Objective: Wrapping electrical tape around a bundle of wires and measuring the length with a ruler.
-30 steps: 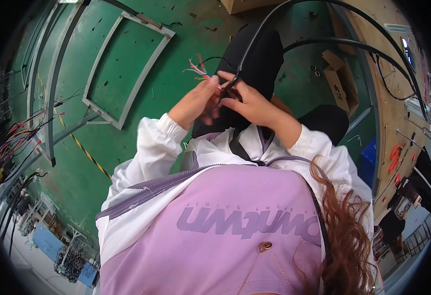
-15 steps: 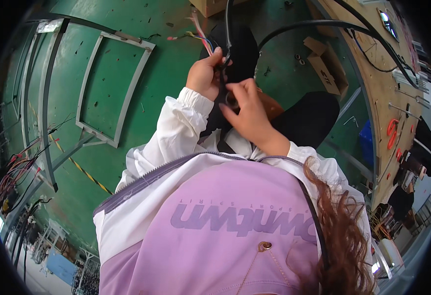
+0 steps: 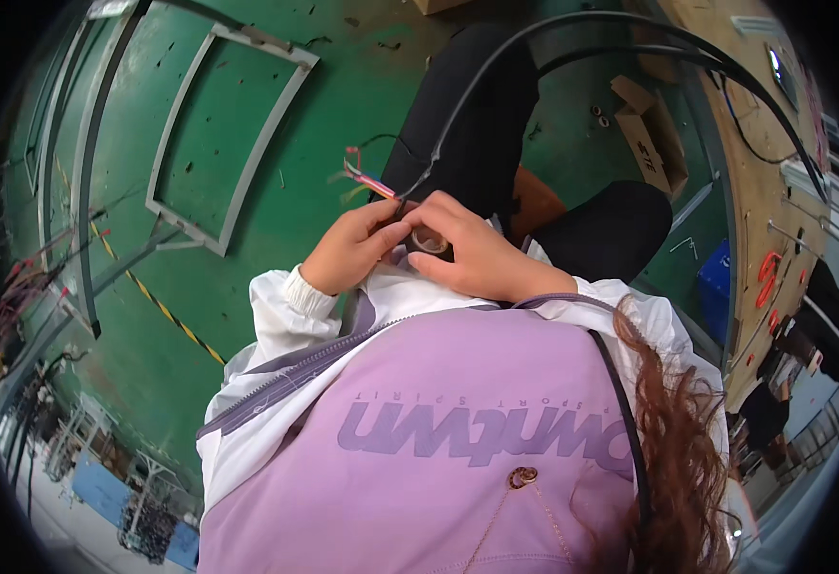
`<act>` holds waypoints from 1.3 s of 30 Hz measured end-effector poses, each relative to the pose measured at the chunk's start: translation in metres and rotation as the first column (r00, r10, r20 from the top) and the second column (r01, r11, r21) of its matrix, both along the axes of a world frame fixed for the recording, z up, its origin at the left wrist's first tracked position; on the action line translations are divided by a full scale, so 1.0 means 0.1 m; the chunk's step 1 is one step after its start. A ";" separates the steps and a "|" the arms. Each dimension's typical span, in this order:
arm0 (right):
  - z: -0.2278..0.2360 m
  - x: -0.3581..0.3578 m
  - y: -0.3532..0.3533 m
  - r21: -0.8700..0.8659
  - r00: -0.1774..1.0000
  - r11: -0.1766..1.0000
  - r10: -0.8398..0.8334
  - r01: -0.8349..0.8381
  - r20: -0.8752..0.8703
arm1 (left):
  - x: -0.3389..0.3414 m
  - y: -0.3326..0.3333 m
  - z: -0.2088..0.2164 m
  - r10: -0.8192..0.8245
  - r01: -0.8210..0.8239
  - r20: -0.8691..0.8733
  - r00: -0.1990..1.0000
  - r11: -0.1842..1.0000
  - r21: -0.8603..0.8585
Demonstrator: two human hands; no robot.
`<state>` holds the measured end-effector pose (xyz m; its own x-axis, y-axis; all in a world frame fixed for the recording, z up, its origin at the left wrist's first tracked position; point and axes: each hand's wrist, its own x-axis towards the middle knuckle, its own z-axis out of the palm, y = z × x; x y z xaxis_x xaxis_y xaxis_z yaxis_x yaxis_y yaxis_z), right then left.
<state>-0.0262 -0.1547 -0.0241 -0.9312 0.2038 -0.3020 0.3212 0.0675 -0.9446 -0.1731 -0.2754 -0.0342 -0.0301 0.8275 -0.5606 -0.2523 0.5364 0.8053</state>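
Observation:
A black cable (image 3: pixel 454 124) comes down to my lap, its stripped end splitting into thin coloured wires (image 3: pixel 373 184) that point away to the left. My left hand (image 3: pixel 354 245) is closed on this cable, thumb and fingertips pinched just below the wires. My right hand (image 3: pixel 472 251) curls round a roll of tape (image 3: pixel 429 239), its fingertips meeting the left ones at the cable. Whether a strip of tape runs between the hands is hidden by the fingers.
A metal frame (image 3: pixel 276 134) stands on the green floor at left, with loose wire bundles (image 3: pixel 32 277) beyond. To the right are an open cardboard box (image 3: pixel 647 139), a blue bin (image 3: pixel 714 277) and a wooden bench (image 3: pixel 773 220) with red-handled tools (image 3: pixel 769 275). Another cable (image 3: pixel 620 52) arches overhead.
Both hands have come down closer to my body, bringing the cable end along. My right hand, blurred before and apart from the left fingertips, now meets them at the cable.

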 end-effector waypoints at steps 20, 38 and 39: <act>-0.11 -1.23 -1.07 -0.181 0.974 0.982 0.090 -0.052 0.210 | -0.88 -1.36 -0.35 0.334 -0.216 -0.501 0.799 0.936 0.278; -0.69 -1.19 -0.59 -0.242 0.991 0.967 0.101 -0.078 0.083 | -1.16 -0.88 -0.32 0.593 -0.600 -0.098 0.799 0.783 -0.164; -0.70 -1.32 -0.60 -0.241 0.993 0.967 0.058 -0.080 -0.100 | -1.19 -0.87 -0.29 0.582 -0.592 -0.104 0.806 0.790 -0.162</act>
